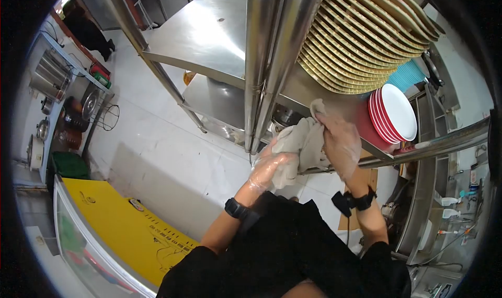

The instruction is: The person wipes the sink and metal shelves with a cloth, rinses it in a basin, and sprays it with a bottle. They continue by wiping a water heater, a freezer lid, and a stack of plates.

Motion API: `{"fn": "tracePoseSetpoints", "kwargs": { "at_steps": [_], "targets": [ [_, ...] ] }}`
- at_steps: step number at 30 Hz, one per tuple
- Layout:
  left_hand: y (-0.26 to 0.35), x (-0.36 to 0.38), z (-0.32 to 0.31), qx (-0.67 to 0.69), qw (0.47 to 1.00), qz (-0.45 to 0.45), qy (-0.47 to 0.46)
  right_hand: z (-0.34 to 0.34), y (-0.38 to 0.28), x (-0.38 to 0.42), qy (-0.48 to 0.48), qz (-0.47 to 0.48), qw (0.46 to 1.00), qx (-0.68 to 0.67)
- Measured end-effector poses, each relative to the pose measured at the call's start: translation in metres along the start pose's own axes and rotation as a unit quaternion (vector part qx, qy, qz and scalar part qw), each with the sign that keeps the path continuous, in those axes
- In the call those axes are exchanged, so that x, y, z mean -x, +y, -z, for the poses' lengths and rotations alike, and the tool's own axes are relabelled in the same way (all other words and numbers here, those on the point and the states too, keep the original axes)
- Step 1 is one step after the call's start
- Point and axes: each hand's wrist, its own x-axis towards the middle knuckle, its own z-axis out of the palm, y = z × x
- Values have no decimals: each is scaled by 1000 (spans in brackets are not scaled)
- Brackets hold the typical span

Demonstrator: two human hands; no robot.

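Note:
Both of my hands wear clear plastic gloves and hold one light grey-beige cloth [299,143] in front of a steel shelf. My left hand [270,167] is closed around the cloth's left part, thumb lying across it. My right hand [340,141] grips the other side, with a bunched end standing up above the fingers. Just beyond my right hand is the shelf board [334,103]. On it are a tall stack of yellow-green patterned plates [355,41] and a shorter stack of red-rimmed white bowls or plates [400,112].
Steel posts [256,62] rise close to my left hand. A steel table [198,31] stands beyond them. At lower left is a chest with a yellow top [125,219]. Pots [49,75] fill a left rack. Blue dishes [407,75] sit behind the bowls. A person [86,23] is far left.

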Motion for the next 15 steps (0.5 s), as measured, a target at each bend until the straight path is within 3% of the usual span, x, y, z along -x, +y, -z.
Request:
{"fn": "tracePoseSetpoints", "kwargs": {
  "at_steps": [2,5,9,11,13,15],
  "targets": [
    [17,9,-11,82,992,-72,-60,-4,-11,8,22,-23,998,-61],
    [18,14,-18,184,981,-36,-58,-13,-28,12,39,-29,988,-145],
    [17,17,-16,214,972,-72,-69,-30,-31,22,-3,-26,976,-216],
    [13,17,-4,222,974,35,20,-38,-35,23,-3,-50,974,-219],
    [21,13,0,214,973,-12,83,-40,-40,18,-32,10,981,-193],
    [39,6,10,98,971,-161,147,-39,-46,16,-18,11,975,-219]
  ]
}}
